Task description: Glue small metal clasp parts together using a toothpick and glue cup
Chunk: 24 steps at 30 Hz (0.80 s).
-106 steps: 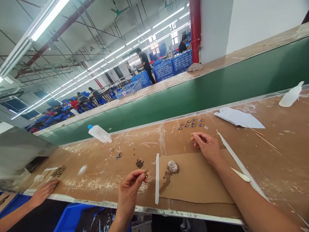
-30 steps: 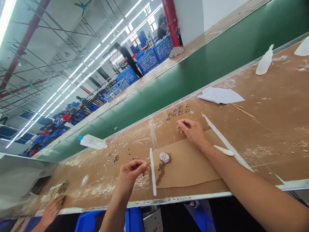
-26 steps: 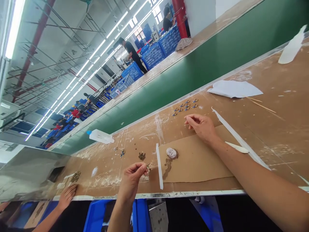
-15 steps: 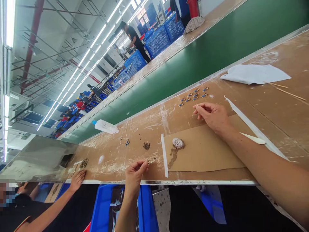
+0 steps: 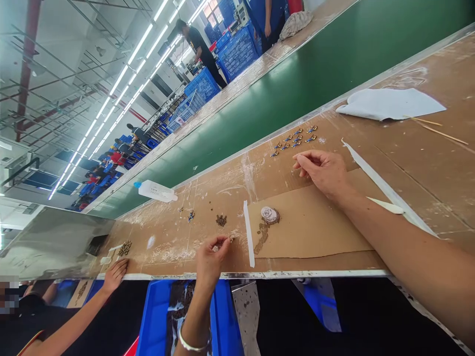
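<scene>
A green belt ran beyond the counter, and a crumpled pale bundle lay on the ledge across it. Behind stood blue crates and a person in dark clothes. Rows of tube lights shone overhead. A blue bin sat below the counter's near edge.

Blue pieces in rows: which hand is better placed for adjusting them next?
Probably the right hand: it is near the blue pieces; the left hand is farther, pinching a small part.
</scene>
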Each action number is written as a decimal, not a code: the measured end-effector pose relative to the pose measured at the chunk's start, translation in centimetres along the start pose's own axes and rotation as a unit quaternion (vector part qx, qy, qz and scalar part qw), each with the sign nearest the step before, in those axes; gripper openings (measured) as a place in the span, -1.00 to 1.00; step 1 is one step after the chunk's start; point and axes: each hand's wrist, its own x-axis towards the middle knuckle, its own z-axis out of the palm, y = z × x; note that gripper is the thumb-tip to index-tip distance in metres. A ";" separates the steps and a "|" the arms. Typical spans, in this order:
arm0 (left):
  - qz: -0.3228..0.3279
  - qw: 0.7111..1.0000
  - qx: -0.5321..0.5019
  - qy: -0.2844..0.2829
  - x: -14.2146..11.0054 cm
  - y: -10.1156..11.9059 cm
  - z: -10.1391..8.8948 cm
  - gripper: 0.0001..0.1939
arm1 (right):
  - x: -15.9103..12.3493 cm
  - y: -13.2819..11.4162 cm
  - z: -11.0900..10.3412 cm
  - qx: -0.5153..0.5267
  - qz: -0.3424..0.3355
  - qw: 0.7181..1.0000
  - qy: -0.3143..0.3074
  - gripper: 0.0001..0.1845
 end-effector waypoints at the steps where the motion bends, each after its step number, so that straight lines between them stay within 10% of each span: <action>1: 0.000 1.000 0.001 -0.004 0.1 0.0 0.0 -0.75 | 0.0 -0.1 0.0 0.001 0.002 1.000 0.001 -0.82; 24: 0.008 0.997 0.064 -0.036 0.9 0.3 0.0 -0.70 | 0.3 0.4 0.1 -0.012 -0.019 1.000 -0.004 -0.82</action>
